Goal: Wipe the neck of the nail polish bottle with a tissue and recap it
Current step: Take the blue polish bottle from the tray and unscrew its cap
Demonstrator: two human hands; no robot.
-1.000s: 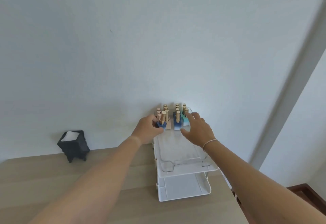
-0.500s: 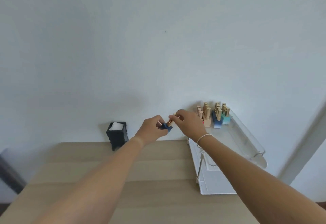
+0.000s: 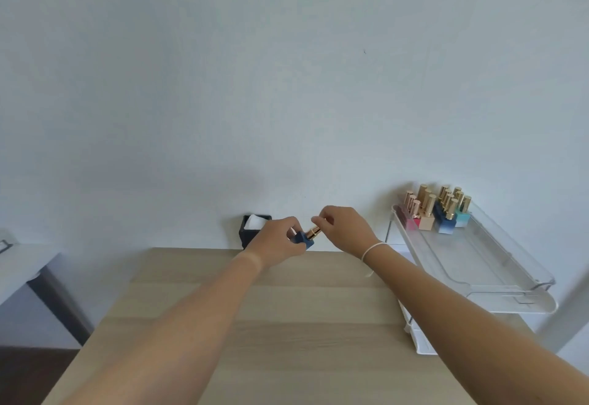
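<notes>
holding the blue bottle (image 3: 300, 238) over the desk (image 3: 287, 325), your left hand (image 3: 280, 242) clamps its base; its long axis tilts right, where your right hand (image 3: 345, 229) pinches the gold cap (image 3: 314, 232).

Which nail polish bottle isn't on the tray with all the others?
The dark blue bottle with the gold cap. Both hands hold it, tipped sideways, above the table; the rest stand upright on the clear tray.
</notes>
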